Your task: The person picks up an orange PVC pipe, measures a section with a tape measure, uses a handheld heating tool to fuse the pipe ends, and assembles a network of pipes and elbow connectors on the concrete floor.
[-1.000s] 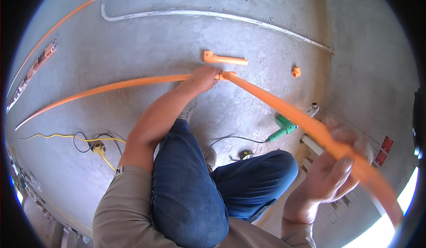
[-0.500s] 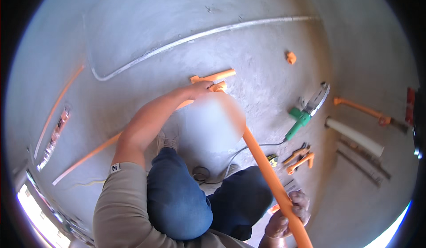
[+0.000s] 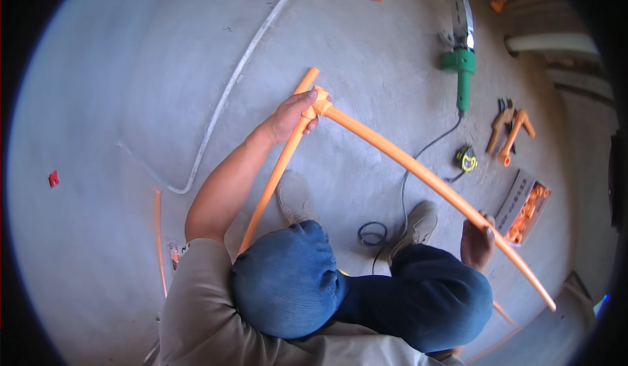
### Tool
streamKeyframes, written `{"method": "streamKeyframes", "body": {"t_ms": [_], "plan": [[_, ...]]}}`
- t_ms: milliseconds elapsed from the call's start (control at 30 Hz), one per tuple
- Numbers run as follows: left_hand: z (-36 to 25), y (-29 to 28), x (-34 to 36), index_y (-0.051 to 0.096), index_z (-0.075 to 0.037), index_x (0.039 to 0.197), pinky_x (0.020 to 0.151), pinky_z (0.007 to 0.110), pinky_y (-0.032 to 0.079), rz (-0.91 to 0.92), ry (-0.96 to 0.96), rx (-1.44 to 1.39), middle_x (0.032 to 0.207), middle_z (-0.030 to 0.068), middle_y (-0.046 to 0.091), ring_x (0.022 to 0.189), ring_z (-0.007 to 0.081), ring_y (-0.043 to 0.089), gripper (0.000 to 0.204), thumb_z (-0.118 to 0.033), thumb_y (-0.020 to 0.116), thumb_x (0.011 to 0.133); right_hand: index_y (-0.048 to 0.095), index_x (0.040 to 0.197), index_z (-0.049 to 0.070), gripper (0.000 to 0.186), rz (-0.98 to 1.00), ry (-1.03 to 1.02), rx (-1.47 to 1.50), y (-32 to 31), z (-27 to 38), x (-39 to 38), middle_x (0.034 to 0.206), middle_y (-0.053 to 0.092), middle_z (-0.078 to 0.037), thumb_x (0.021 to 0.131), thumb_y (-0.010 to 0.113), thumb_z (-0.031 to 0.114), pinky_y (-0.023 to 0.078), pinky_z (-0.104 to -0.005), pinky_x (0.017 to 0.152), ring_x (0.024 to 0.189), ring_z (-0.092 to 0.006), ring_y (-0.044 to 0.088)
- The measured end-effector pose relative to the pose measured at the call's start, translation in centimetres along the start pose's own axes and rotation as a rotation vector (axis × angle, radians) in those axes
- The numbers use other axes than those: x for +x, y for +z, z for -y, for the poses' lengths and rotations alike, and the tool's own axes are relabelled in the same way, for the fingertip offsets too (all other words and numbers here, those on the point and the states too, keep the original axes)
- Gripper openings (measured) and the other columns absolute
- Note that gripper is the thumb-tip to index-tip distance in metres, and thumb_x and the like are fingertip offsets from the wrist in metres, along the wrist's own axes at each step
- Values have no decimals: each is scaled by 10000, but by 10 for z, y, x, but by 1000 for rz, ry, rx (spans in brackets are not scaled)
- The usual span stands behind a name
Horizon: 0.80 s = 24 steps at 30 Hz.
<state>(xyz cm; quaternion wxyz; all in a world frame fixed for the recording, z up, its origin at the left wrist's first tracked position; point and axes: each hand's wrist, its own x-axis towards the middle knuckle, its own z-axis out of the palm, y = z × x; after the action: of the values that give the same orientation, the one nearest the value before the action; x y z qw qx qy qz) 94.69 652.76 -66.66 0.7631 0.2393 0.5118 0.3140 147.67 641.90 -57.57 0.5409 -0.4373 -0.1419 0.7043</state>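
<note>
While our left hand [image 3: 292, 116] clasps an angular orange plastic fitting [image 3: 321, 104], our right hand [image 3: 477, 244] supports a long, smooth orange plastic pipe [image 3: 405, 160]

If we lay a clock face over the view, the fitting sits near 12 o'clock, a little above centre. Our left fingers are closed around it, where a slim orange plastic pipe [image 3: 269, 181] runs down toward 7 o'clock and our knee. The long pipe slants from the fitting toward 4 o'clock, and out there our right fingers curl narrowly against it. A short orange pipe end [image 3: 307, 81] shows just past our left hand; whether it is joined or merely lies behind, we cannot tell.

We judge the step in hand to be handling the connected pipes as one piece. Any next move calls for both our hands to travel together, because the long pipe could lever against the joint if one lagged.

Around us on the grey floor [image 3: 373, 98] lie a green-handled metal tool [image 3: 464, 68] at 2 o'clock, a black-and-yellow tape measure [image 3: 466, 158] at 3, and an open cardboard box of orange fittings [image 3: 512, 204] just past 3.
</note>
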Motion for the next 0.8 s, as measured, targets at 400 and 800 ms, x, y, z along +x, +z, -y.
{"method": "streamKeyframes", "body": {"t_ms": [400,800], "plan": [[44,39,33,602,-59,1194,589,232,496,-54,38,85,895,22,609,719,83,579,412,-433,504,1052,697,1097,19,226,-209,92,249,-92,-36,9,1191,688,-156,970,624,191,571,-385,964,1136,-271,648],[103,-7,37,611,-57,1259,678,230,515,-278,-44,268,1026,9,636,795,69,593,367,-339,577,1027,613,1066,30,190,-529,273,292,-90,-93,34,1097,689,-173,970,616,194,605,-403,878,990,-306,683]]}}
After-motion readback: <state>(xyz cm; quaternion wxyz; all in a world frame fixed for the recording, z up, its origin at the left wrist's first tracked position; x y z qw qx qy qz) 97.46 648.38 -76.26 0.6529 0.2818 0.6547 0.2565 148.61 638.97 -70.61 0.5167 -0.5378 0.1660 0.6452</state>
